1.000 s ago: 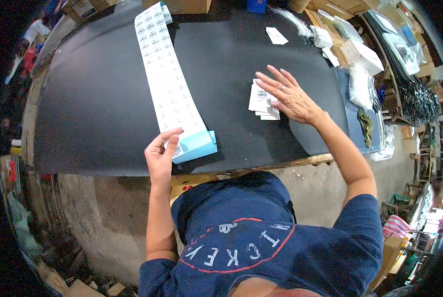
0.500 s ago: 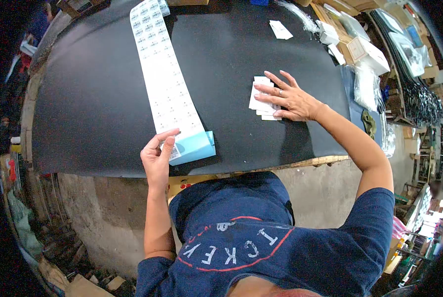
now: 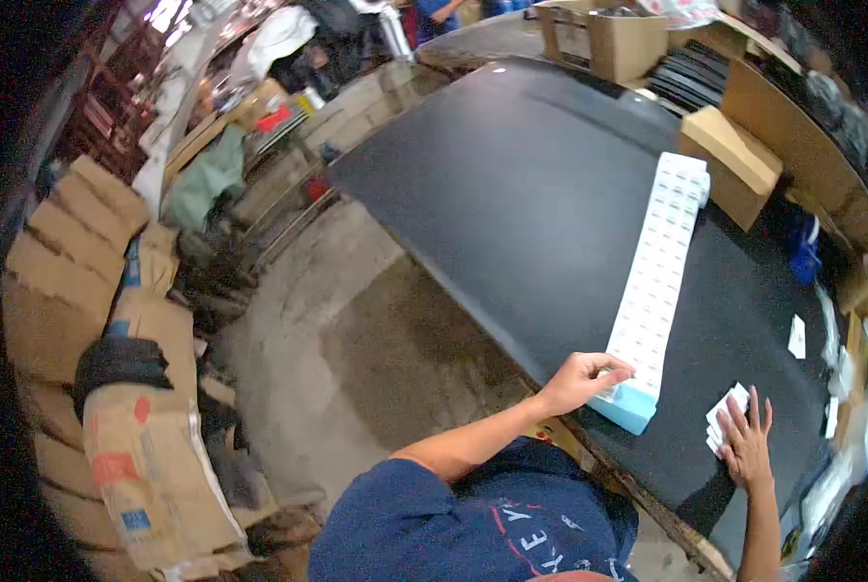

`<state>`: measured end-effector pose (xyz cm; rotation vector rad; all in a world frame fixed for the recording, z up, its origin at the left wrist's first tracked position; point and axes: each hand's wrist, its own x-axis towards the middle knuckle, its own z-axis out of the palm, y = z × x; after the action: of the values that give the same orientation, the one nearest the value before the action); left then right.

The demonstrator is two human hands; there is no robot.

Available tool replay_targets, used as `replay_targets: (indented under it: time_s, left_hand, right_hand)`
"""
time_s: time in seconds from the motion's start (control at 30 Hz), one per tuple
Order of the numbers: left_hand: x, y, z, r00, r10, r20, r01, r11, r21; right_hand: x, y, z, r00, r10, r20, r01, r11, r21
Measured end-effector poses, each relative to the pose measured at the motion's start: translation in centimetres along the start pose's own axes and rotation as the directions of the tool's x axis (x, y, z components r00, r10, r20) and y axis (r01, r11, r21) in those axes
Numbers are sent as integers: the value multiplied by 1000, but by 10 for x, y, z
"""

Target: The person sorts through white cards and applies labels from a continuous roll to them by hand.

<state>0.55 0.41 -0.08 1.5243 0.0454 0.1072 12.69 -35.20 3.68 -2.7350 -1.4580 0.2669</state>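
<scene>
A long strip of printed white labels point(image 3: 654, 281) lies across the black table point(image 3: 512, 213), its near end showing blue backing point(image 3: 630, 411). My left hand point(image 3: 589, 380) is at that near end, thumb and fingers pinched on the strip's edge. To the right, my right hand point(image 3: 747, 438) rests with fingers spread on a small fanned stack of white cards point(image 3: 725, 412), partly covering it. Another white card point(image 3: 797, 337) lies apart, farther up on the right.
Cardboard boxes point(image 3: 604, 44) stand at the table's far end, with an open carton point(image 3: 730, 160) beside the strip. Plastic bags point(image 3: 836, 485) line the right edge. Folded cartons point(image 3: 158, 466) are at the left. Part of a person point(image 3: 439, 15) shows at the top.
The view has swung to the left, so the table and both hands appear farther right. My left hand stays at the strip's end and my right hand on the cards.
</scene>
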Motion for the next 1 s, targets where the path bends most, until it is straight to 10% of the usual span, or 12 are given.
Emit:
replay_targets:
  time_s: [1.0]
  left_hand:
    - [2, -8, 2, 994, 111, -24, -111, 994, 20]
  right_hand:
    - [-2, 20, 24, 998, -29, -51, 19, 981, -194]
